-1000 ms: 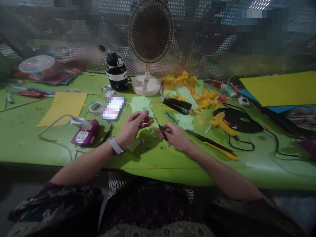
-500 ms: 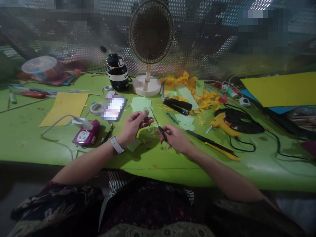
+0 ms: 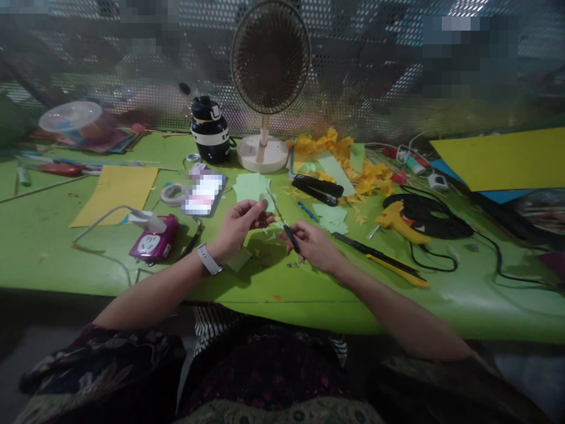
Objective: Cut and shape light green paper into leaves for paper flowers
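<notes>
My right hand is closed around the black handles of a pair of scissors, whose blades point up and away to the left. To its left, my left hand pinches a small pale green piece of paper between thumb and fingers, close beside the blades. Small scraps lie on the green table under and between my hands. Beyond my left hand is a stack of pale green paper, and another green piece lies under my left wrist.
A fan and a black bottle stand behind. To the right are a stapler, a cutter, a yellow glue gun and orange paper shapes. Leftward lie a phone, tape and a purple power adapter.
Both hands stay almost in place. The small green piece in my left hand has shifted slightly, and the scissor blades have moved very little.
</notes>
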`<act>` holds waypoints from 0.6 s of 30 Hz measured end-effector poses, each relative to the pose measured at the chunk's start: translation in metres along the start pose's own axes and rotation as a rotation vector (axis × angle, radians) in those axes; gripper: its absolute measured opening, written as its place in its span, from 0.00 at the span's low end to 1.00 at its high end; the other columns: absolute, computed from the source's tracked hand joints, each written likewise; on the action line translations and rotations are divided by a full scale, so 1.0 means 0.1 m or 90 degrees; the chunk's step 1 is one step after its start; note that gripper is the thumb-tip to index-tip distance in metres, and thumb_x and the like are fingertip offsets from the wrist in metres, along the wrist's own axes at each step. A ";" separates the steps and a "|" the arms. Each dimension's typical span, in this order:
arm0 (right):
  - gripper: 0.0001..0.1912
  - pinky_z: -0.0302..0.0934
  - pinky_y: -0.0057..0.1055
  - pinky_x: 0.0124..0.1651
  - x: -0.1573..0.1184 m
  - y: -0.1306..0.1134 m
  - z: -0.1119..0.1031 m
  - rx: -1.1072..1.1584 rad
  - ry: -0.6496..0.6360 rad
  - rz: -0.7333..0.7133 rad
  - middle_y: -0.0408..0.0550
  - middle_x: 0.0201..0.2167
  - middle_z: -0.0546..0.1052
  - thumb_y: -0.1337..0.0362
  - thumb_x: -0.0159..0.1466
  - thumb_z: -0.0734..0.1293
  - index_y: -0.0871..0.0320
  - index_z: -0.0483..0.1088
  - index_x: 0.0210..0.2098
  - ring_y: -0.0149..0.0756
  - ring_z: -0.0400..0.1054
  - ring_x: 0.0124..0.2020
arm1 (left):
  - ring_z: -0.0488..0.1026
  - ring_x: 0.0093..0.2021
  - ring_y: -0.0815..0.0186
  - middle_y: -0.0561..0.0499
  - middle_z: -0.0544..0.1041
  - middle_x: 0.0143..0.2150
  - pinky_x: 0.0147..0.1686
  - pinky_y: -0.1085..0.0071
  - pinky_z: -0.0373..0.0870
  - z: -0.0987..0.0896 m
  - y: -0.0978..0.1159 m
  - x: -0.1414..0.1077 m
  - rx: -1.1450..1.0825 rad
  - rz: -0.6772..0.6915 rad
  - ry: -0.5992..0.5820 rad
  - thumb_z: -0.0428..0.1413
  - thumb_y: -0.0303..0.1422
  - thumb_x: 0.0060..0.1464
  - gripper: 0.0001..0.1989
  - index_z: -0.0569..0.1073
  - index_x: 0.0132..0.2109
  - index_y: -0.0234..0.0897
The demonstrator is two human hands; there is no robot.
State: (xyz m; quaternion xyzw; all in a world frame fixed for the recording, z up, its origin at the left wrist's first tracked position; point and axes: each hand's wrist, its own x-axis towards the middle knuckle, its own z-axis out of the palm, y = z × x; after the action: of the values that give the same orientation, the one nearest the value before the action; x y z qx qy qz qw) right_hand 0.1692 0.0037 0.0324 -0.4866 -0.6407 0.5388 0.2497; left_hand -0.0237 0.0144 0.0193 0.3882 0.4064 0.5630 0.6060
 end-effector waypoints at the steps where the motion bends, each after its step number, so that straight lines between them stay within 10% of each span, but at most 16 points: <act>1: 0.21 0.55 0.24 0.18 0.00 -0.01 0.00 0.000 -0.001 0.001 0.42 0.24 0.74 0.45 0.60 0.70 0.57 0.65 0.33 0.25 0.60 0.19 | 0.79 0.31 0.68 0.50 0.80 0.29 0.36 0.71 0.75 0.00 0.00 0.00 0.000 -0.001 0.003 0.68 0.41 0.49 0.15 0.75 0.33 0.34; 18: 0.19 0.55 0.24 0.16 -0.07 -0.07 0.01 0.008 -0.010 0.012 0.43 0.23 0.75 0.49 0.63 0.70 0.57 0.64 0.32 0.23 0.60 0.16 | 0.79 0.31 0.69 0.53 0.79 0.30 0.35 0.72 0.76 -0.02 0.00 0.04 -0.011 0.029 0.040 0.69 0.41 0.47 0.15 0.77 0.35 0.35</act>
State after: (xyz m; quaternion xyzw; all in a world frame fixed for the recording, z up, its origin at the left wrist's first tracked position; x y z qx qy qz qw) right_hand 0.1685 -0.0023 0.0397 -0.4866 -0.6347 0.5490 0.2427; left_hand -0.0255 0.0181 0.0180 0.3738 0.4114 0.5922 0.5834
